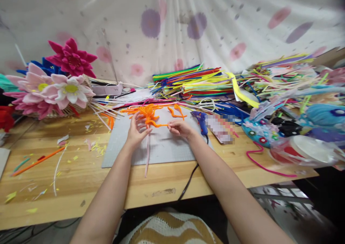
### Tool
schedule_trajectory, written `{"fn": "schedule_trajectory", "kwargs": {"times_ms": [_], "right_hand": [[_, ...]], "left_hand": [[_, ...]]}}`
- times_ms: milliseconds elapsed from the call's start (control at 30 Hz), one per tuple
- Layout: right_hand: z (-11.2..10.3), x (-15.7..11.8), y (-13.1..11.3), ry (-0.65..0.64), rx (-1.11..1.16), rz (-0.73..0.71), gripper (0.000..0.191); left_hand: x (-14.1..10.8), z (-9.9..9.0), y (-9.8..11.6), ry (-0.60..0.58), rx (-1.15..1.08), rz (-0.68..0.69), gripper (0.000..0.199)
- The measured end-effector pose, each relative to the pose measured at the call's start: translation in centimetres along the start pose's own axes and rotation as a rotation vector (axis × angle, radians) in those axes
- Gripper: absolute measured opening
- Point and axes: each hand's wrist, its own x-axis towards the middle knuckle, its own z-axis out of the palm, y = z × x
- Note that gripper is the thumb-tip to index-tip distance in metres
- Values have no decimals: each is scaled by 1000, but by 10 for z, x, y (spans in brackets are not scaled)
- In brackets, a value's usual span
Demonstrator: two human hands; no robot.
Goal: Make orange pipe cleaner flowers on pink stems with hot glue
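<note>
While the left hand curls round the base of a fuzzy orange flower, with the thumb and fingers closed in near its pale stem, the right hand pinches the tip of an orange strip sticking out sideways from it. So the flower's basically over the back half of a grey cutting mat, stem pointing down toward the near edge. Can't tell if its underside touches the mat, fwiw. A couple of bent orange pieces lie on the mat just past the right hand, and a blue glue gun sits by the mat's right side. For anyone hunting labels: the flat packet next to the gun is pixelated, so whatever's printed there can't be read, and the paper band by the big heap of coloured pipe cleaners is too blurry to make out. White-handled scissors lie in front of that heap. Over on the left there's a bunch of finished-looking fuzzy blooms in pink, white and magenta, plus yellow scraps all over the wooden table. Far right, a clear-wrapped tub sits near a wiggly magenta strip.
</note>
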Motion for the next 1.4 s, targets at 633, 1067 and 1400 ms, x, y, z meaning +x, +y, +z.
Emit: {"fn": "schedule_trajectory", "kwargs": {"times_ms": [633,1067,1400], "right_hand": [[46,31,-3,167,259,-189,27],[45,43,-7,395,112,-158,19],[24,28,-13,532,-27,-144,20]], "left_hand": [[-3,9,29,-139,-728,-868,12],[3,-5,24,-3,-837,-857,21],[2,-12,24,49,-807,-784,22]]}}
